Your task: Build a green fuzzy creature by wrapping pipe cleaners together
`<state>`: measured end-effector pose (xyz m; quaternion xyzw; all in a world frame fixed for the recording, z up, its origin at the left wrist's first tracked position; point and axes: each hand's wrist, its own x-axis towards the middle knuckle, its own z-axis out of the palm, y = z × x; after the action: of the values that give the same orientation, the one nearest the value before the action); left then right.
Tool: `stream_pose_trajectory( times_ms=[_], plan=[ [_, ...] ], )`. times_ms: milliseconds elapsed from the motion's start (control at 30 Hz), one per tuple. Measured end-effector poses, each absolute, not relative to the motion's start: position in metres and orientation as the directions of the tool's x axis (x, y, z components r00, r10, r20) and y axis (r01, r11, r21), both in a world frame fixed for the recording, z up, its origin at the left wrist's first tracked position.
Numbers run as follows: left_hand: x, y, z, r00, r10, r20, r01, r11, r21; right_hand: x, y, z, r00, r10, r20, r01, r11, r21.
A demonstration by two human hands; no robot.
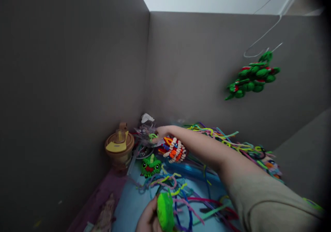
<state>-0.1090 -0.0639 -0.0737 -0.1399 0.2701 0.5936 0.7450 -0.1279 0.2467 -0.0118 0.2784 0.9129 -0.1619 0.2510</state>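
L hand on lime pc, R hand deep at the bag

Main risk, judging from the layout: snagging. The person's R arm crosses low over the orange-and-white figure [176, 151], so pulling back carelessly could prob. drag it or tip it onto the green figure [150, 166] just in front. The clear bag [141, 134] looks thin & crumpled; a hard tug might spill whatever's in it or bump the lidded cup [120, 157] to its left. Loose fuzzy stems [204, 200] lie tangled beside the lime-green pc [165, 211] & could catch on it if it's swung right.

Pose: R hand [162, 132] is at the far end of a long diagonal reach, fingers at the bag by a light-green strand [153, 136]; can't say if they're gripping, b/c blur + plastic hide the tips. L hand [148, 218] is low at bottom centre, near the body, w/ fingers closed round the lime-green pc, held upright above the blue tabletop [126, 204].
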Motion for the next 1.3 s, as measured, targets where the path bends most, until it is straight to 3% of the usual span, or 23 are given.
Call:
stream_pose_trajectory(
  times_ms=[133,267,367,467,633,700,867,1033,1100,1200,1300],
  plan=[
    [-0.106,-0.063,-0.068,0.143,0.833,-0.535,-0.967,0.232,0.102,-0.130,0.240,-0.012,-0.732,0.298,-0.613,0.535,0.808,-0.247],
    [-0.107,-0.062,-0.061,0.173,0.827,-0.536,-0.963,0.256,0.083,-0.129,0.237,-0.009,-0.750,0.374,-0.546,0.539,0.823,-0.177],
    [-0.109,-0.063,-0.062,0.194,0.817,-0.543,-0.957,0.280,0.080,-0.123,0.244,0.009,-0.753,0.534,-0.384,0.595,0.802,-0.050],
    [-0.111,-0.064,-0.065,0.205,0.796,-0.569,-0.947,0.308,0.090,-0.111,0.255,0.044,-0.709,0.692,-0.137,0.690,0.720,0.068],
    [-0.109,-0.064,-0.054,0.201,0.777,-0.597,-0.940,0.324,0.106,-0.082,0.265,0.095,-0.556,0.791,0.254,0.831,0.534,0.156],
    [-0.107,-0.064,-0.045,0.155,0.775,-0.613,-0.948,0.292,0.129,-0.072,0.261,0.096,-0.508,0.801,0.316,0.861,0.484,0.156],
    [-0.102,-0.065,-0.033,0.076,0.759,-0.646,-0.955,0.243,0.173,-0.050,0.246,0.081,-0.467,0.830,0.305,0.884,0.451,0.125],
    [-0.100,-0.063,-0.037,0.088,0.748,-0.658,-0.956,0.248,0.154,-0.021,0.237,0.122,-0.369,0.792,0.487,0.925,0.362,0.114],
    [-0.099,-0.062,-0.040,0.105,0.745,-0.658,-0.958,0.253,0.134,-0.018,0.233,0.142,-0.469,0.600,0.648,0.876,0.411,0.252],
    [-0.098,-0.062,-0.043,0.107,0.751,-0.651,-0.957,0.256,0.137,-0.032,0.228,0.148,-0.614,0.524,0.590,0.785,0.487,0.383],
    [-0.095,-0.063,-0.046,0.113,0.769,-0.629,-0.960,0.249,0.131,-0.068,0.230,0.126,-0.750,0.586,0.308,0.660,0.629,0.410]
  ],
)
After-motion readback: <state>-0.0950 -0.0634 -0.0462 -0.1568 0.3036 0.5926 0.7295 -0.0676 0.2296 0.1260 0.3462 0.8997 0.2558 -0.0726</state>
